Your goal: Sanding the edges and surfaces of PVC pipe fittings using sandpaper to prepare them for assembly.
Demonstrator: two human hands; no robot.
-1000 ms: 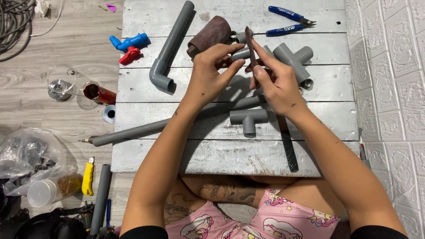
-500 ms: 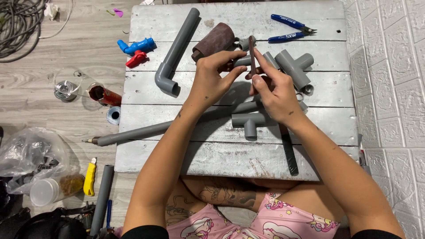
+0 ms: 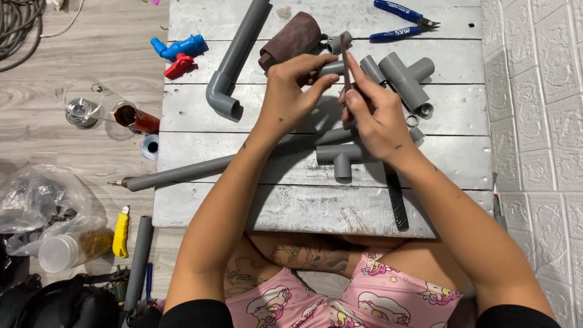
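Observation:
My left hand (image 3: 290,92) pinches a short grey pipe piece (image 3: 331,68) above the whitewashed wooden board (image 3: 316,209). My right hand (image 3: 376,115) holds a narrow brown strip of sandpaper (image 3: 345,56) upright, edge-on, against the end of that pipe piece. A roll of brown sandpaper (image 3: 290,39) lies just behind my left hand. Below my hands lie a grey tee fitting (image 3: 340,159) and a long grey pipe (image 3: 182,173).
Grey pipe with an elbow (image 3: 231,67), a cluster of grey fittings (image 3: 401,74) and blue-handled cutters (image 3: 401,21) lie on the board. A dark strip (image 3: 396,203) sits near its front edge. Blue and red valve (image 3: 177,54), small tins, plastic bag, yellow knife (image 3: 121,234) on the floor left. Brick-pattern wall right.
Both hands stay together on the pipe piece and strip; the strip has shifted slightly along the pipe end. The view has drifted a little.

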